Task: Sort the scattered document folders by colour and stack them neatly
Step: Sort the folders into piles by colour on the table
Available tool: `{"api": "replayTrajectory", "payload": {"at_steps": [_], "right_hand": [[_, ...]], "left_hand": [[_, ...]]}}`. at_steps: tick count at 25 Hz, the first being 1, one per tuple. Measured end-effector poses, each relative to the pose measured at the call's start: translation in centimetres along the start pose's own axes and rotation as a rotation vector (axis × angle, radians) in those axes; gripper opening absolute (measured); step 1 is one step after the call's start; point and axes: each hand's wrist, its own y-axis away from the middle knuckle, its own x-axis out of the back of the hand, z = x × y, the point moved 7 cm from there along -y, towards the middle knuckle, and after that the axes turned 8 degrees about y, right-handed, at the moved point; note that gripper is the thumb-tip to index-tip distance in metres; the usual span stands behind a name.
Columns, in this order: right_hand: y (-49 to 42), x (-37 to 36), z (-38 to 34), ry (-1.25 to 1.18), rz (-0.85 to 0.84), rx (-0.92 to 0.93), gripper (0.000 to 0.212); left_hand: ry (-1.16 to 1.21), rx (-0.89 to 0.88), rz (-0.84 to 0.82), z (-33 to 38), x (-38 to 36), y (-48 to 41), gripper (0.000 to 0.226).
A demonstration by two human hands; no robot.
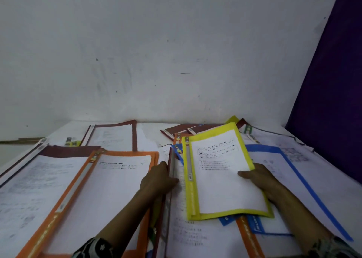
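My right hand (260, 181) grips the right edge of a yellow folder (219, 171) and holds it lifted and tilted over the pile at centre right. My left hand (158, 177) holds the spine of a dark maroon folder (170, 179) standing on edge. An orange folder stack (94, 195) lies flat at the near left. Under the yellow one lie blue folders (290, 175) and another orange folder (248, 236). Maroon folders (117, 136) sit farther back on the left and centre.
The folders cover a white table (148, 132) that meets a white wall at the back. A purple panel (333, 101) stands along the right side. More maroon and yellow folders (233, 119) lean at the back right corner.
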Motion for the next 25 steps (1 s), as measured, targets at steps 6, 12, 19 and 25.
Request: {"api": "replayTrajectory", "payload": {"at_steps": [6,12,19,25], "right_hand": [[0.1,0.4,0.2,-0.007,0.017,0.01,0.036],[1.2,-0.5,-2.0,-0.046,0.023,0.004,0.035],[3.6,-4.1,-4.6,1.019,0.155,0.051,0.076],[4.7,-10.0,-12.4,1.079,0.159,0.249,0.071]], "left_hand": [[0.182,-0.148,0.245,1.4,6.7,1.2,0.032],[0.139,-0.121,0.49,-4.0,17.3,3.3,0.04],[0.175,-0.035,0.463,-11.9,19.4,3.6,0.045],[0.12,0.033,0.42,-16.8,19.3,2.9,0.039]]}}
